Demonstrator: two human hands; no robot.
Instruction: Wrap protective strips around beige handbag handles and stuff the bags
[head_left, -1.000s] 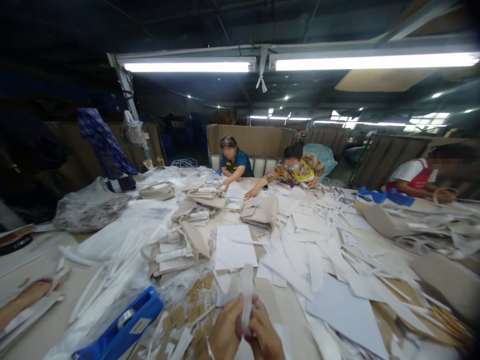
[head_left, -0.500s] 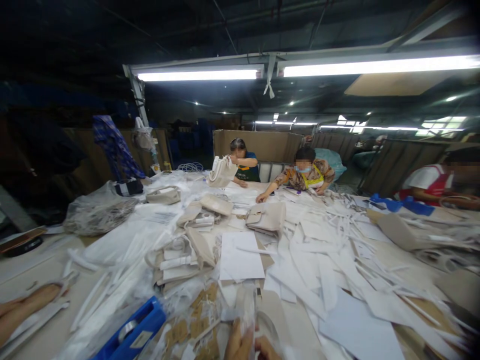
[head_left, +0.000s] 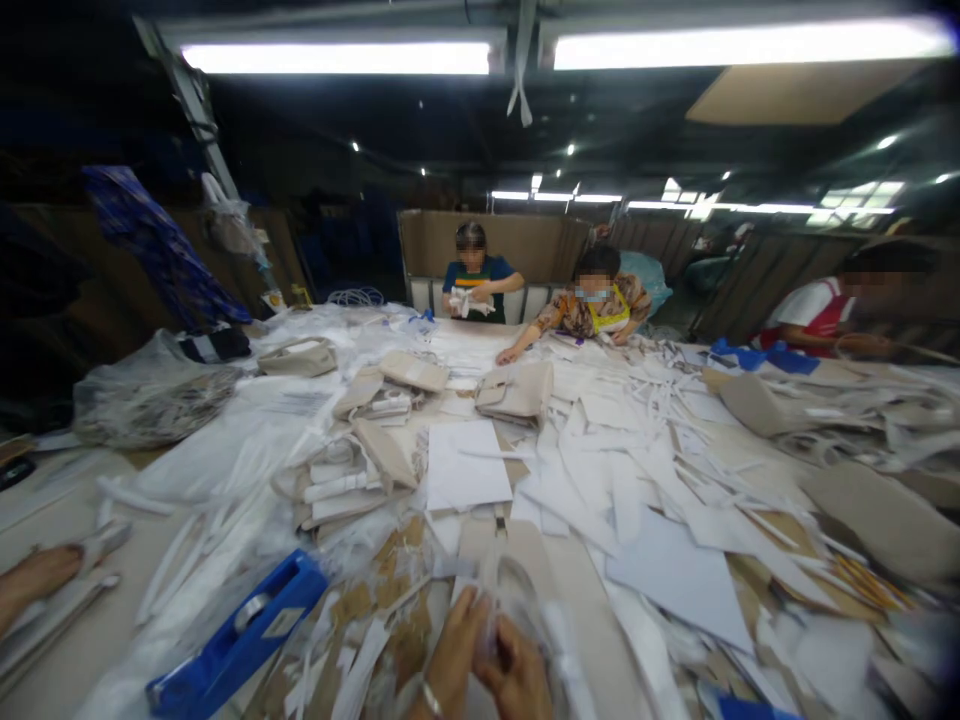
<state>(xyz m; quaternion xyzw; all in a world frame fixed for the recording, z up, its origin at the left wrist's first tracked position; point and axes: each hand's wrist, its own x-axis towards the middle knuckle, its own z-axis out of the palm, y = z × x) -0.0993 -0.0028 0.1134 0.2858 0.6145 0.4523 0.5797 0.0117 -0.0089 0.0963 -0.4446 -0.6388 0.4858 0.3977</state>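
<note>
At the bottom centre my left hand (head_left: pixel 451 648), with a bracelet on its wrist, has its fingers closed on translucent wrapping (head_left: pixel 489 622) around a pale strap. Close beside it, my right hand (head_left: pixel 519 672) is curled, its fingertips at the same wrapping; blur hides their exact hold. A beige bag (head_left: pixel 480 540) with a small dark clasp lies flat just beyond my hands, and its looped handle (head_left: pixel 517 575) rises towards them. Left of my hands rests a blue tape dispenser (head_left: pixel 217 640) carrying a roll of tape.
Another person's hand (head_left: pixel 46 574) works at the left edge. Several people sit across the table. White paper sheets (head_left: pixel 469 463), padding strips, a stuffed bag (head_left: pixel 352 475), a beige bag (head_left: pixel 517 392) and a clear plastic sack (head_left: pixel 154 390) cover the surface.
The view has tilted down and shifted, showing more of my hands. My hands stay close together at the wrapping. A person opposite has lowered a pale bag and now handles something white.
</note>
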